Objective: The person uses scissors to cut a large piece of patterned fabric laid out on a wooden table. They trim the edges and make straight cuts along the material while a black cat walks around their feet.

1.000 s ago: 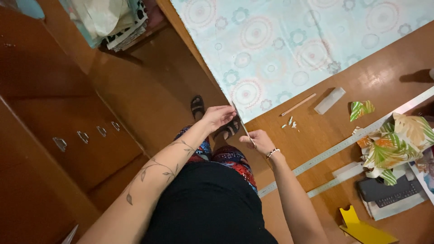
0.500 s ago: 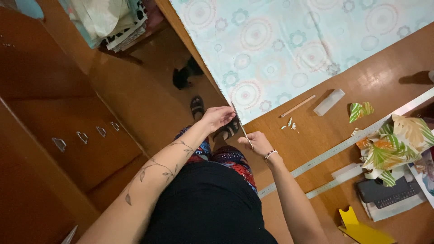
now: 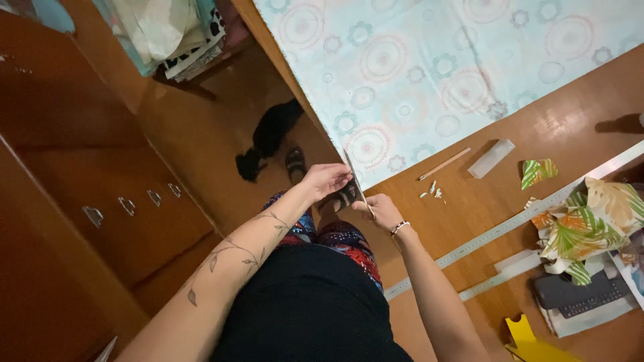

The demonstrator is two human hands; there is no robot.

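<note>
Pinching a thin strip, centre frame: your left hand [image 3: 325, 179] and right hand [image 3: 382, 211] each close on one end of the strip [image 3: 357, 182], keeping it taut.
Beyond, upper right: patterned cloth [image 3: 436, 67] spread flat on table [image 3: 570, 144]; pencil [image 3: 444, 163], long ruler [image 3: 516, 224] alongside.

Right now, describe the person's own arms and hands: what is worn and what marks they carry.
Both arms are bare, with no sleeves showing. The left forearm carries a thin dark vine tattoo with small leaves, running from near the elbow to the wrist. The left hand shows no jewellery that I can see. The right hand has a beaded bracelet at the wrist.
</note>
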